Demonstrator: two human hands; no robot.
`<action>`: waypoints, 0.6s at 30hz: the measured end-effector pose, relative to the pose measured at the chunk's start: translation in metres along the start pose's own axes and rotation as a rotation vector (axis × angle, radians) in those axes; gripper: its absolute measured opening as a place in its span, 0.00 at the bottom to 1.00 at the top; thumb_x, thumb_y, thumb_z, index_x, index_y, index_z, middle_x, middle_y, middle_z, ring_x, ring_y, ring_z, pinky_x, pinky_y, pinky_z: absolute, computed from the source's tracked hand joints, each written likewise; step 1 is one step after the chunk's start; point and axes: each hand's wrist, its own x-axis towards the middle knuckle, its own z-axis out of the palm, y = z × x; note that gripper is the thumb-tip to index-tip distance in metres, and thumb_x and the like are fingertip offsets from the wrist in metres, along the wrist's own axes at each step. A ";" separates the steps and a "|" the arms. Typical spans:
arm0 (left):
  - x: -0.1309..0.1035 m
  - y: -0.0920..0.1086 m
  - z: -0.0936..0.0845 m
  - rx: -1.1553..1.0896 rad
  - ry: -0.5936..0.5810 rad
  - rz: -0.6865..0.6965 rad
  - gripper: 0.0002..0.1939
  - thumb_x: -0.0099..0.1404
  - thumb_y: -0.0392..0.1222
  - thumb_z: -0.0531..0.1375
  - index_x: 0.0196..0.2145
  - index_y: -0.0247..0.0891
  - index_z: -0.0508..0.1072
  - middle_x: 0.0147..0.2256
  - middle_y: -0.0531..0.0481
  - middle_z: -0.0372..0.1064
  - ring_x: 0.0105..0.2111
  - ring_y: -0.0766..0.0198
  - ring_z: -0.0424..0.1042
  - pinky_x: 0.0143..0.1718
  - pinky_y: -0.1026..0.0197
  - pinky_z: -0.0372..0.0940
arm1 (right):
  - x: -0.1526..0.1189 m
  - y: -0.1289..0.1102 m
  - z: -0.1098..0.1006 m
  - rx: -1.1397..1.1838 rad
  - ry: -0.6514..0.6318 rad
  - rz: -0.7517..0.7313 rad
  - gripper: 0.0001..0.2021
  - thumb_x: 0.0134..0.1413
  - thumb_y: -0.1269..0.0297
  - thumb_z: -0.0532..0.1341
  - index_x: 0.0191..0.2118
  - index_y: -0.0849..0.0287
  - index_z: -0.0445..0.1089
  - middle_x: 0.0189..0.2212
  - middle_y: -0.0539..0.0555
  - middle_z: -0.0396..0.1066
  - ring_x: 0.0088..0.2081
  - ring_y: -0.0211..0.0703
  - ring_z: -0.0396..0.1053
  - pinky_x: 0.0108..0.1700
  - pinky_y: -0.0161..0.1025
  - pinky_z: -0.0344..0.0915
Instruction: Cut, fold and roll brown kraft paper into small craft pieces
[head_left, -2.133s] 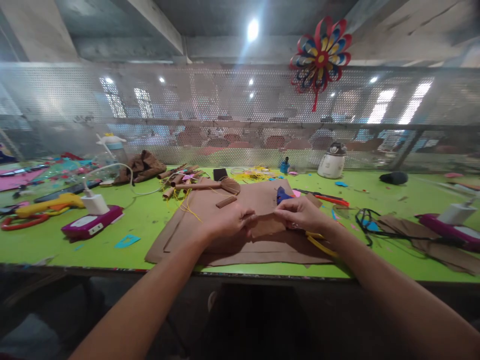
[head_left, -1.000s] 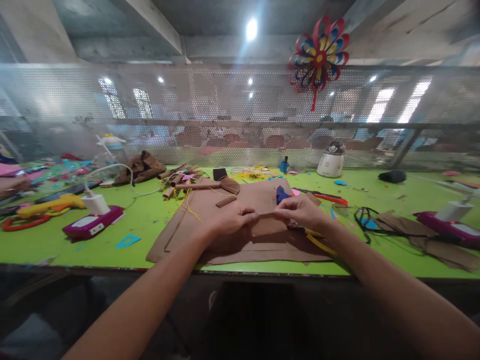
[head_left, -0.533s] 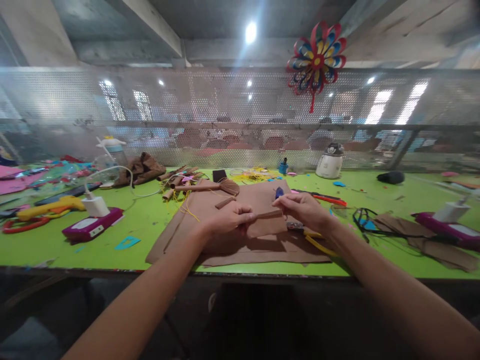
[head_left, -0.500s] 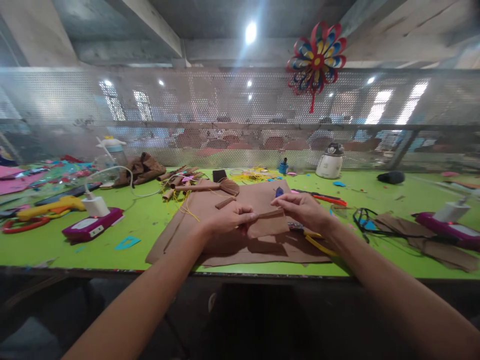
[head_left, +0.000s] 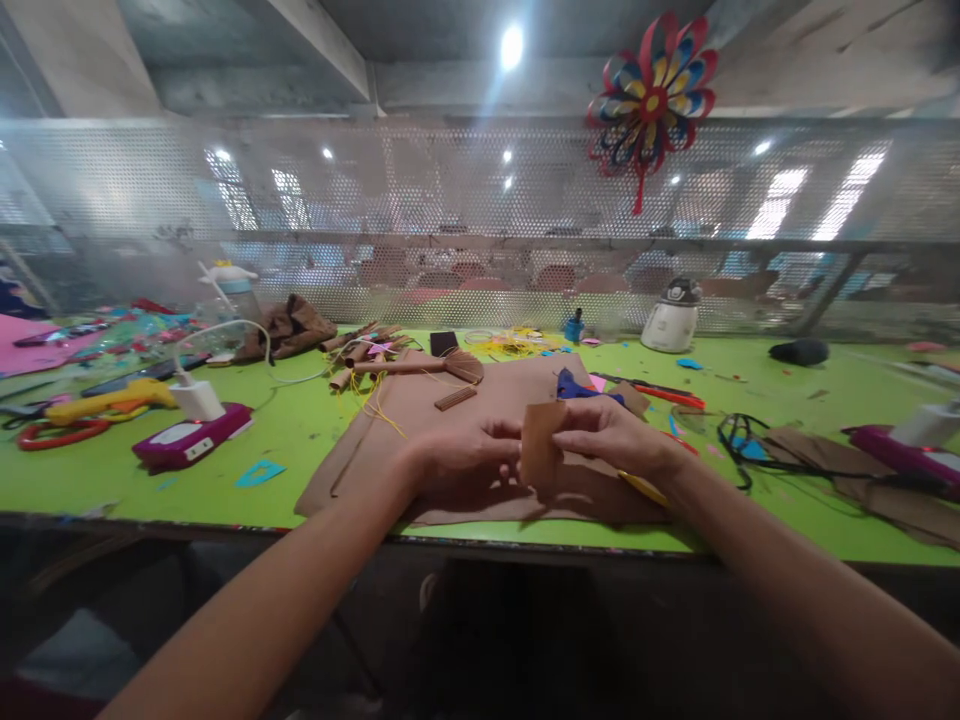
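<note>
Your right hand (head_left: 592,440) pinches a small brown paper rectangle (head_left: 538,445) upright at its nine o'clock, maybe to see it better; your half-curled left hand (head_left: 472,452) (gripping? can't tell) is just beyond.

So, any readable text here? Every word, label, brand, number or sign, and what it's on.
No readable text.
White bottle: faint marks, too small and blurred to read.
Purple block at far left: pale top panel, too blurred to tell if printed.
Brown piece in the right hand: no lettering visible on the side shown.
</note>
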 end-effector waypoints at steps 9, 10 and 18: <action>0.008 0.005 -0.020 0.363 0.139 0.040 0.13 0.58 0.47 0.58 0.32 0.32 0.73 0.28 0.50 0.69 0.28 0.67 0.65 0.30 0.64 0.59 | 0.008 0.011 0.003 -0.485 -0.058 0.053 0.14 0.56 0.58 0.55 0.35 0.63 0.74 0.28 0.51 0.71 0.30 0.38 0.64 0.32 0.33 0.60; 0.008 0.003 -0.020 0.426 0.126 0.042 0.13 0.57 0.47 0.58 0.31 0.33 0.73 0.26 0.50 0.69 0.27 0.67 0.64 0.29 0.64 0.58 | 0.009 0.013 0.004 -0.528 -0.041 0.057 0.14 0.55 0.58 0.55 0.34 0.62 0.74 0.27 0.51 0.71 0.30 0.39 0.64 0.32 0.34 0.60; 0.012 -0.007 -0.034 0.778 0.121 0.044 0.07 0.52 0.38 0.59 0.26 0.33 0.75 0.24 0.51 0.68 0.27 0.65 0.64 0.28 0.64 0.55 | 0.012 0.023 0.012 -0.762 -0.016 0.003 0.10 0.54 0.63 0.56 0.32 0.63 0.73 0.25 0.52 0.71 0.27 0.38 0.64 0.31 0.33 0.58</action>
